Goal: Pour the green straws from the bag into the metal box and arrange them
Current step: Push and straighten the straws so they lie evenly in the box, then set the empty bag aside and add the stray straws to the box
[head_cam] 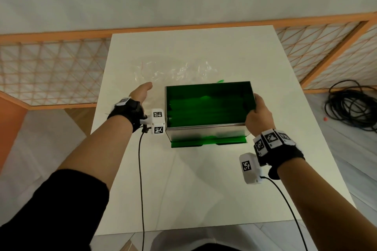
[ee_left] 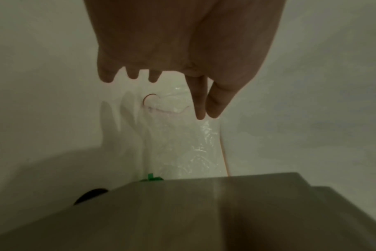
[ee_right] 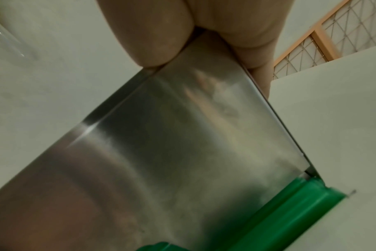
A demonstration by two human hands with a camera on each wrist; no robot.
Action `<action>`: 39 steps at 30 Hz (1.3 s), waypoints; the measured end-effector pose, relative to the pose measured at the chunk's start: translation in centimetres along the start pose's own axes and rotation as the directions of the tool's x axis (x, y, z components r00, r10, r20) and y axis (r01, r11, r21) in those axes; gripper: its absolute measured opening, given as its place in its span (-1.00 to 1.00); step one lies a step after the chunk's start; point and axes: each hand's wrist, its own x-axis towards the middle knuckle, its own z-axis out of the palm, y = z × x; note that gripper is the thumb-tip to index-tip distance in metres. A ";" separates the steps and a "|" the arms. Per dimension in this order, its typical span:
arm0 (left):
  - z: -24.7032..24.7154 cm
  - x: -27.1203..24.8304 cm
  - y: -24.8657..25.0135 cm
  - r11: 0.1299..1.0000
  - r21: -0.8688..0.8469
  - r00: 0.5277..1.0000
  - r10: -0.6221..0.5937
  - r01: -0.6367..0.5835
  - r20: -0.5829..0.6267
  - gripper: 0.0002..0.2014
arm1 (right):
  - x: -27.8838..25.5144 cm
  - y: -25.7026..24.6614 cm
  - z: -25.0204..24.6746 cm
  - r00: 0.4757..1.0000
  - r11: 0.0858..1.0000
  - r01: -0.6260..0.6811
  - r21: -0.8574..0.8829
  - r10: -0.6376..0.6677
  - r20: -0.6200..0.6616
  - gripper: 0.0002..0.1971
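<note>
Risk first: my right hand [head_cam: 258,114] gripped the metal box [head_cam: 206,132] at its right end only, thumb inside the rim and fingers [ee_right: 255,47] on the outer wall, and in the right wrist view the box looked tilted. A one-sided hold on smooth steel could slip or let the far end swing, and I judged that a sharp tip would slide the straws [head_cam: 202,108] to one end or over the rim. One green piece [head_cam: 220,81] lay on the table [head_cam: 183,189] just behind the box; it could be forgotten there. My left hand [head_cam: 141,91] hovered open, fingers straight and holding nothing, beside the box's left wall and near the bag [head_cam: 173,71]; a careless sweep might drag the bag against the box. The straws lay lengthwise in the bottom of the box, a dark green layer, individual ones too dim to count, the walls mirroring green. The bag lay flat and crumpled behind the box, clear, apparently emptied. A green strip [head_cam: 208,141] showed at the foot of the box's front.
</note>
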 end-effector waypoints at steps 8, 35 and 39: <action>-1.2 3.1 1.8 0.992 -0.004 0.992 0.129 -0.129 -0.013 -0.55 | 0.2 0.0 0.2 0.999 0.999 -0.032 0.000 0.032 0.001 -0.37; 1.7 -17.4 -1.4 0.727 0.121 0.698 0.579 -0.676 0.421 -0.72 | -7.6 -8.3 1.0 0.682 0.710 0.695 0.112 -0.701 0.209 -0.15; 2.2 -16.8 -1.6 0.750 0.018 0.690 0.600 -0.662 0.405 -0.61 | -7.0 -8.3 0.4 0.659 0.691 0.703 0.169 -0.722 0.210 -0.30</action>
